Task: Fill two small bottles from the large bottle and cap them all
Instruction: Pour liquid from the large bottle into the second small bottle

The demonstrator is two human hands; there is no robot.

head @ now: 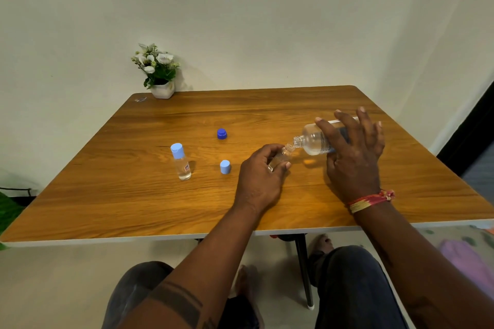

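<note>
The large bottle [319,141] is the thing to watch. It lies nearly on its side in the air above the counter [160,208], long axis running from right to left, base toward the right and open neck dipping a little toward the left. The right hand [352,157] holds it from above, thumb and fingers [324,128] wrapped over the clear body, though two or three fingers stick up loosely off the far side.

Just left of that neck sits the mouth of the open small bottle [280,159], tilted so its opening leans up toward the large bottle. The two mouths look to be touching or as good as touching; I cannot tell from here whether liquid is running. The left hand [260,176] is curled closed round the small bottle's body, hiding most of it, with its base low near the counter.

So the whole pour turns on neck meeting neck. I would say the right hand has to keep its mouth directly over the little opening, since any drift sideways would spill.

Further left of the large bottle, a light blue cap [225,167] and a dark blue cap [222,133] lie loose on the counter, well apart from both hands. Further left again stands the capped small bottle [181,163], upright, clear liquid inside. By my guess it is done, and this is the second fill.
</note>
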